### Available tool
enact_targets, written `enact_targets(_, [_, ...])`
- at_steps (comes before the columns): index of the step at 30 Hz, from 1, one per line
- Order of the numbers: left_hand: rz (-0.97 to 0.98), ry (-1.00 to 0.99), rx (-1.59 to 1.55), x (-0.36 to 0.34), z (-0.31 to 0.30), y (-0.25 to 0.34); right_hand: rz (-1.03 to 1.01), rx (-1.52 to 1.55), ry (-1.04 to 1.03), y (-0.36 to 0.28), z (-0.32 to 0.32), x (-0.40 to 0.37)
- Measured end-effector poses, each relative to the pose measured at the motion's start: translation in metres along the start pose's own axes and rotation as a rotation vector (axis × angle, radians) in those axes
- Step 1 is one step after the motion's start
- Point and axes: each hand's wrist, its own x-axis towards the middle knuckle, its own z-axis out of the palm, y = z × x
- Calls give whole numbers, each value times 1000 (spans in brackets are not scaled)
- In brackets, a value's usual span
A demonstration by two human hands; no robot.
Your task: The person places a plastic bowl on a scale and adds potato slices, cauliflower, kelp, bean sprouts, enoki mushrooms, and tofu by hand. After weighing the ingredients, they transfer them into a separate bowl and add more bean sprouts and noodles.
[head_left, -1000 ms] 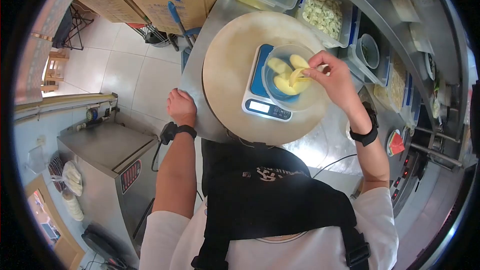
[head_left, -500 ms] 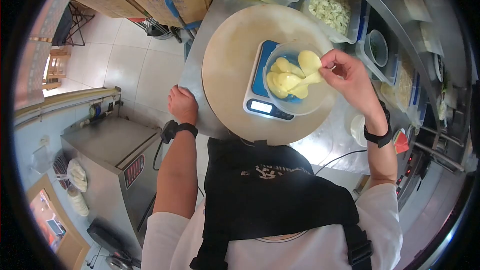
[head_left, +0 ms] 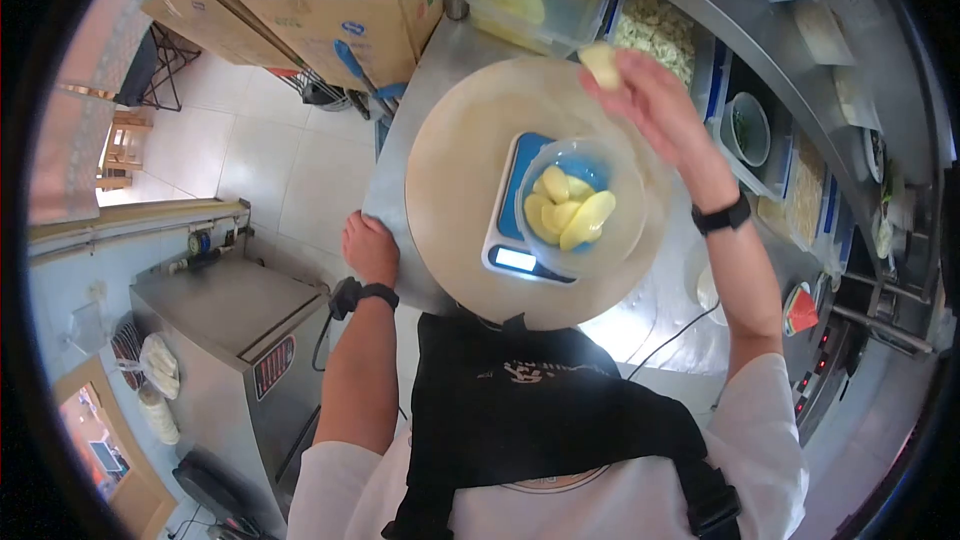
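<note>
Now my right hand point(head_left: 655, 105) hangs far beyond the bowl point(head_left: 626, 222) — grip clamped on a yellow slice point(head_left: 600, 64). My left hand point(head_left: 370, 245) rests open on the table point(head_left: 387, 190) edge.

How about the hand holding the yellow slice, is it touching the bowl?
Apart. The head view shows the right hand up beyond the bowl's far rim, pinching a yellow slice, with bare wooden board visible between hand and bowl.
</note>
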Motion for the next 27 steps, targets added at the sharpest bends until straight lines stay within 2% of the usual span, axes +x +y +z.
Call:
enact_targets(1, [4,-4,2,0,3,-3,-9,1,-1,-2,-8,18])
enact_targets(3, [2,11,7,0,2,-2,-131,-174,138,-9,-31,50])
enact_targets(5, [-9,14,0,0,6,0,-103,-670,245,-3,-96,76])
enact_targets(7, [-29,-34,22,2,6,-3,299,-822,200,-1,-155,90])
enact_targets(8, [-41,-57,37,2,5,-2,299,-830,202,9,-173,94])
enact_targets(10, [-75,-73,25,2,0,4,323,-1305,94,32,-200,103])
enact_targets(11, [-73,-72,16,2,-2,5,323,-1304,91,42,-202,107])
enact_targets(13, [-70,-66,15,3,-2,6,27,-1417,113,65,-197,117])
enact_targets(17, [-72,-56,47,3,0,6,173,-1203,236,69,-175,128])
enact_targets(19, [-78,-53,57,1,0,5,35,-1602,303,85,-178,132])
enact_targets(20, [-76,-50,53,2,1,4,37,-1599,304,87,-183,136])
enact_targets(23, [-54,-30,44,2,5,2,146,-1522,204,70,-190,134])
enact_targets(25, [-33,-18,45,0,4,2,364,-1107,89,43,-183,118])
enact_targets(27, [-25,0,41,0,2,4,414,-1041,90,42,-189,119])
